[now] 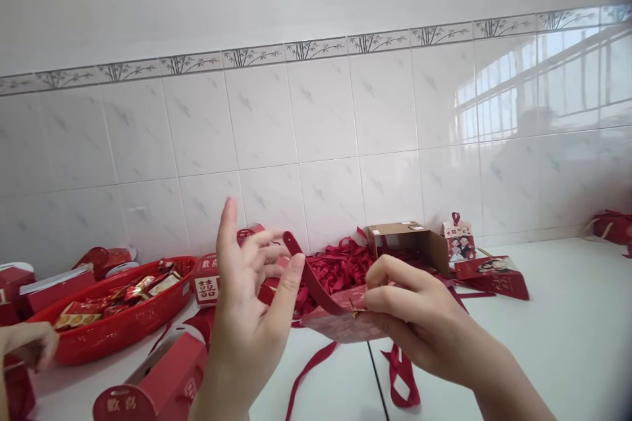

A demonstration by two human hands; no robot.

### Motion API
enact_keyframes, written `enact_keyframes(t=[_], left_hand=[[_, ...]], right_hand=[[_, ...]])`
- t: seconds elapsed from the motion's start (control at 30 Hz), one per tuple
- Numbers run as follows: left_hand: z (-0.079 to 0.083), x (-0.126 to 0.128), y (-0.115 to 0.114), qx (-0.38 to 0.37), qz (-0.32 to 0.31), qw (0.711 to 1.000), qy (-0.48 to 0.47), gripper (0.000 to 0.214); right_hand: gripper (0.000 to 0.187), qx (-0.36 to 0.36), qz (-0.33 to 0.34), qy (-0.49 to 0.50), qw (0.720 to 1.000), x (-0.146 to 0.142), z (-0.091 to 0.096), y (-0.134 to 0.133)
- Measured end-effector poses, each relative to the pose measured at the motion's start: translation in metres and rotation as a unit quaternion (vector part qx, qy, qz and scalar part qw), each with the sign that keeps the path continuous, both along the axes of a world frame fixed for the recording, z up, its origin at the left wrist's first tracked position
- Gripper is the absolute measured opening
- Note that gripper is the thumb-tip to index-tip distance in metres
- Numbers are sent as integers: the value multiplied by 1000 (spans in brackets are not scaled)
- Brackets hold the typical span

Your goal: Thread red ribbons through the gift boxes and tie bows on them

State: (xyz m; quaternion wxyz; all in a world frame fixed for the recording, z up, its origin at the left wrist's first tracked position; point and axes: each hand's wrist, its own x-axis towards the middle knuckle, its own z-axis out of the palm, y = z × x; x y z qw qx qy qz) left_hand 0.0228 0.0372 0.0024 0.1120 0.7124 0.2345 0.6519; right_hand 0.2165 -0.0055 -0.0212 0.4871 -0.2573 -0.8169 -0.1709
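Note:
My left hand (pixel 257 296) pinches a dark red strap (pixel 316 286) near its end, where a small hole shows, between thumb and fingers; the index finger points up. The strap curves down to a pinkish-red patterned gift bag (pixel 330 325), seen almost edge-on. Beside a small gold-coloured stud (pixel 355 313) at that lower end, my right hand (pixel 415 316) has its fingers closed on the bag's edge. Its fingertips are partly hidden. Behind both hands is a heap of red ribbons (pixel 340 263).
On the left stands a red oval basin (pixel 128 329) of wrapped sweets, with another person's hand (pixel 29 345) at its rim. Red boxes (pixel 168 375) lie around it. An open cardboard box (pixel 437 250), a small decorated box (pixel 459 241) and loose ribbon (pixel 403 378) are on the right.

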Motion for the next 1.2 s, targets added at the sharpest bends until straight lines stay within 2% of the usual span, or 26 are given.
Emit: enact_keyframes(t=[0.1, 0.2, 0.27, 0.43, 0.5, 0.6, 0.7, 0.9, 1.1, 1.2], left_hand=[[2, 0, 1, 10, 37, 999, 34, 55], [3, 1, -3, -28, -16, 999, 41, 22], [3, 1, -8, -56, -54, 996, 51, 14], [4, 0, -19, -127, -183, 970, 99, 26], [5, 1, -24, -168, -202, 958, 116, 34], [7, 3, -30, -205, -200, 947, 143, 22], [9, 6, -32, -193, -223, 943, 151, 10], [8, 9, -28, -160, -183, 961, 136, 14], [6, 8, -25, -172, -157, 958, 166, 15], [5, 8, -24, -158, -134, 966, 157, 14]], right_hand=[[21, 7, -3, -2, 1000, 3, 1, -1], [20, 17, -6, -2, 1000, 4, 1, -3], [20, 17, -11, -6, 1000, 4, 1, -5], [18, 13, -22, -18, 1000, 4, -1, -7], [17, 10, -18, -13, 1000, 4, -1, -7], [16, 7, -9, -3, 1000, 4, -1, -8], [16, 11, -14, -3, 1000, 5, 0, -10], [17, 22, -18, -11, 1000, 5, -1, -12], [17, 23, -35, -7, 999, 6, -4, -11], [17, 20, -38, -6, 999, 6, -4, -11]])
